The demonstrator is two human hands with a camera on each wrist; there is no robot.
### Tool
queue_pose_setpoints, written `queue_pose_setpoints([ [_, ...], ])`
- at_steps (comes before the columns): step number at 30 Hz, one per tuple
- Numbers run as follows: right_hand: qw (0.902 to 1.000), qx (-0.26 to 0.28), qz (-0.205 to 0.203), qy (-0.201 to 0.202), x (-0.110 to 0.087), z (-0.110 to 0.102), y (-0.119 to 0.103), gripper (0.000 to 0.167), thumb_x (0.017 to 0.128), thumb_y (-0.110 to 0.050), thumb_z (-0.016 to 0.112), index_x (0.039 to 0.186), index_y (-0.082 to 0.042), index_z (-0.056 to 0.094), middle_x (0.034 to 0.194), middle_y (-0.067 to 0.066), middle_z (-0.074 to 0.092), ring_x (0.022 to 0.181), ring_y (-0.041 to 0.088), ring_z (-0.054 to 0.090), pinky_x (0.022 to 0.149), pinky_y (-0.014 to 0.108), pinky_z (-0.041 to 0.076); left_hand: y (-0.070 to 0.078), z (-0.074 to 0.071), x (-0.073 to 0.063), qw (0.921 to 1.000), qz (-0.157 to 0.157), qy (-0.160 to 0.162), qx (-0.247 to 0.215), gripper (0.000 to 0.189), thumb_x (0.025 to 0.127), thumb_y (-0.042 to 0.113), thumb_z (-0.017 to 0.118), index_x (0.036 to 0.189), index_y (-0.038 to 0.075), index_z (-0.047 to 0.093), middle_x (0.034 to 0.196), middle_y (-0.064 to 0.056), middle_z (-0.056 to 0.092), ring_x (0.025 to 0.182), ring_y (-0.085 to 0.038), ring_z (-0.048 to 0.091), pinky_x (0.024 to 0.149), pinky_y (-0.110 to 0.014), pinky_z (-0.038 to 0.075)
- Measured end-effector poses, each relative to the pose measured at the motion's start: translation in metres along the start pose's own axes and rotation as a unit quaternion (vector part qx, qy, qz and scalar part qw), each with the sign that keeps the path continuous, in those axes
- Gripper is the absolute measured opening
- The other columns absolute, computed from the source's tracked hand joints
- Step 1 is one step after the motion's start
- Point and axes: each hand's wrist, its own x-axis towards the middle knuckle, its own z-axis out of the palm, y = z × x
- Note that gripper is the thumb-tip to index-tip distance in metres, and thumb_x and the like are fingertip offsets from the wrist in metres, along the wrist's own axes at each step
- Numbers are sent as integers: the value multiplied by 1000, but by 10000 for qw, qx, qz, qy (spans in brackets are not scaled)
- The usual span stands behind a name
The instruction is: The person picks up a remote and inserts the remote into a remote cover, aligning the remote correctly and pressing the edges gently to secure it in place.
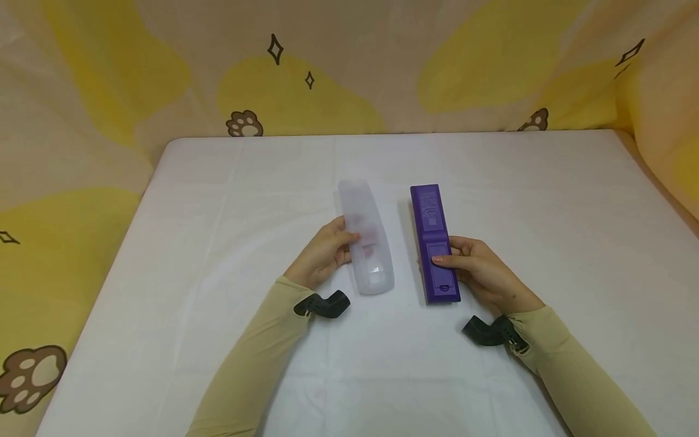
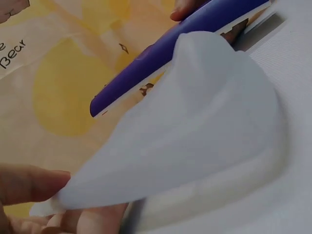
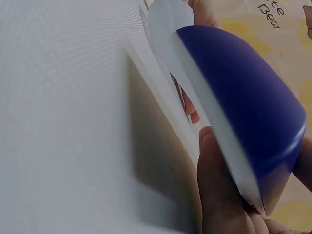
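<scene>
My left grip (image 1: 322,254) pinches a translucent sleeve (image 1: 375,246) by its edge; my right grip (image 1: 483,272) clasps a purple remote control (image 1: 434,238).

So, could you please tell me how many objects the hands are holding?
2: a translucent cover in the left hand and a purple device in the right hand. Anything small beneath them could be hidden.

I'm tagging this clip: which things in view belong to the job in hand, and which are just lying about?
Likely the job:
remote, held by the right hand
frosted cover, held by the left hand

Just surroundings:
white cloth
printed curtain
black wrist mounts
</scene>
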Motion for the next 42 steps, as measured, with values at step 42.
queue_pose_setpoints([
  [42,9997,-223,53,59,-6,7,-4,38,97,-17,51,125,7,41,90,13,68,75,23,68,66,33,56,24,10,20,9714,1864,201,-1456,36,94,-15,28,126,-1,38,129,-15,44,116,-22,49,101,-42,42],
])
